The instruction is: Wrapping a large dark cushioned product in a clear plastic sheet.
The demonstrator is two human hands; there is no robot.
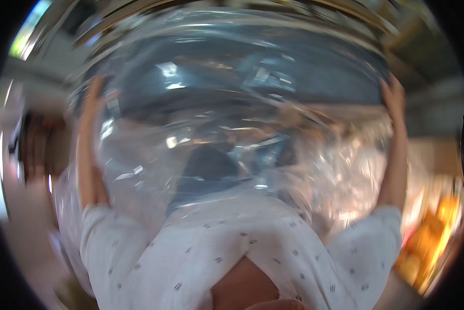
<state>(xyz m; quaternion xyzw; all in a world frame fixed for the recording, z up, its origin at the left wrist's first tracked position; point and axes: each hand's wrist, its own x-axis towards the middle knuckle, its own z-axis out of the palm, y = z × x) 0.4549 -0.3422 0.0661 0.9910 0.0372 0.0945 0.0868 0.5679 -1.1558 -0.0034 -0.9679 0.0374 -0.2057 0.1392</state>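
Large clear plastic bag held up before chest, filling view from 9 to 3 o'clock. Left hand flat against bag edge at 10 o'clock; right hand likewise at 2 o'clock, fingers pressing film. Judged mid-handling: bag lifted, spread, not set down. Dark shape inside bag unidentifiable; frame motion-blurred, surroundings unreadable.

The head camera looks down from very near onto a clear plastic bag filling its view.
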